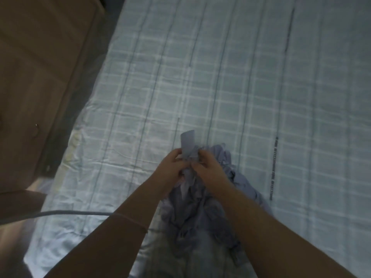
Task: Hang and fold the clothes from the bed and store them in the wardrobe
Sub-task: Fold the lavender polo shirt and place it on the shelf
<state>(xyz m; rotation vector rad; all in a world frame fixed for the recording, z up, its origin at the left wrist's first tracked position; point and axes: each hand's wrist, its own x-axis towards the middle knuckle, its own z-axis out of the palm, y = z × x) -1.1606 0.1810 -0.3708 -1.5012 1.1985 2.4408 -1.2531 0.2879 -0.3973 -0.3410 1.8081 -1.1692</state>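
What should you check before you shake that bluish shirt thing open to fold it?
1. Both hands on the cloth: ok. The left hand and right hand pinch the bluish garment close together near its top.
2. Garment free of tangles: not ok. It hangs crumpled in a bunch.
3. Which part is gripped, collar or hem: cannot tell. Only a flat strip sticks up above the hands.
4. Room on the bed to spread it: ok. The checked sheet ahead looks bare.
5. Grey cable out of the way: ok. It lies to the left, apart from the garment.
6. Wooden furniture open for storing: cannot tell.
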